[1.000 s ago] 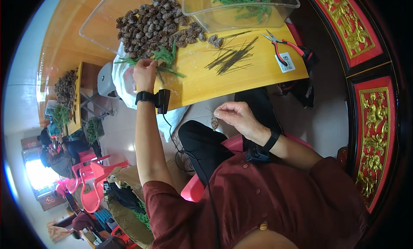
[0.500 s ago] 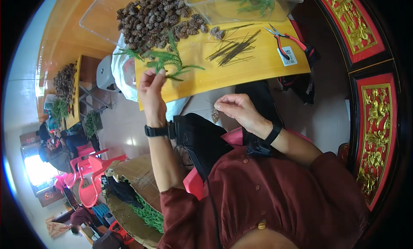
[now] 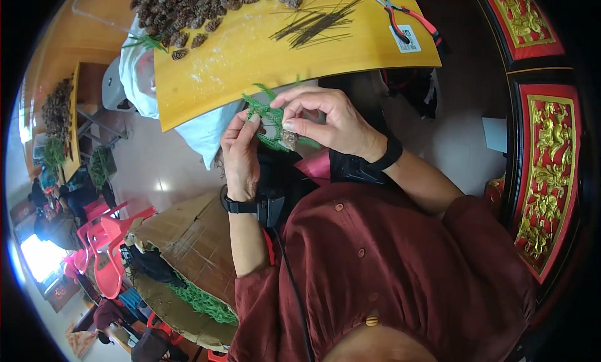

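Head view: hands (image 3: 241, 157) (image 3: 330, 115) pinch a green sprig (image 3: 258, 105), left, and a partly hidden pine cone (image 3: 290, 140), right.

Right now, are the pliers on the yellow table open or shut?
Open: the pliers lie with their red-and-black handles spread wide and their tips apart.

A yellow desk (image 3: 200, 80) stands at the far side, a grey seat (image 3: 114, 90) beyond its left end. Farther left are a second desk (image 3: 76, 152) and pink chairs (image 3: 108, 277). A window (image 3: 41, 257) glares white in the pale wall (image 3: 17, 180). The floor (image 3: 147, 168) catches a bright reflection. Red-and-gold carved panels (image 3: 551, 180), framed in black, line the right.
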`<state>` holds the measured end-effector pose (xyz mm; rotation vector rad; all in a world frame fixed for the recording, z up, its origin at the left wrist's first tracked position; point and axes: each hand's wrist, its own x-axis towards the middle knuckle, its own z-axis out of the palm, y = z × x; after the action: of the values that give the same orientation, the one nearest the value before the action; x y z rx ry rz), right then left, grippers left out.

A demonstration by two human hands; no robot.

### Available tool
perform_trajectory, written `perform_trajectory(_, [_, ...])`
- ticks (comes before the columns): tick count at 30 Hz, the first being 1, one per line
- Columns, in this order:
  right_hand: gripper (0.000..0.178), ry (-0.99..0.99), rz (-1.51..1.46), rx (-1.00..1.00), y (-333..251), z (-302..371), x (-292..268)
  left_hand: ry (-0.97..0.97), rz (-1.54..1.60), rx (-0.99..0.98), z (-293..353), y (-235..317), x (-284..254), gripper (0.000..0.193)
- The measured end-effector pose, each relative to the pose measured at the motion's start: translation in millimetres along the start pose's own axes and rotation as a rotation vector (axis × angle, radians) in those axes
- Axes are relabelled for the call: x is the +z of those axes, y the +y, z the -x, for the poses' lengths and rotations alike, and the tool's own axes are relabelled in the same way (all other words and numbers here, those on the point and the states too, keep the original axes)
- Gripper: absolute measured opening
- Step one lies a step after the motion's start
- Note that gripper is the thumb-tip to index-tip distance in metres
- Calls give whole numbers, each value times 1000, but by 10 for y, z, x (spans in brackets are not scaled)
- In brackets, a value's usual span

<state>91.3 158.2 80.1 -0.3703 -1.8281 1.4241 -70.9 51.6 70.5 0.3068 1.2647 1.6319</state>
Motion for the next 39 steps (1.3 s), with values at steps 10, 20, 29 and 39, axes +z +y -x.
perform_trajectory(10, [10, -30, -19, 365, 280, 91, 98, -115, -49, -37, -63, -230, -217, 20])
perform_trajectory(20, [12, 64, 111, 391, 424, 134, 8, -27, -38, 41, -172, -427, -66, 17])
perform_trajectory(29, [14, 53, 226, 462, 442, 153, -109, -37, -21, 41, -159, -583, 53, 14])
perform_trajectory(39, [14, 56, 247, 466, 490, 184, -163, 61, -190, 113, -125, -600, 182, 15])
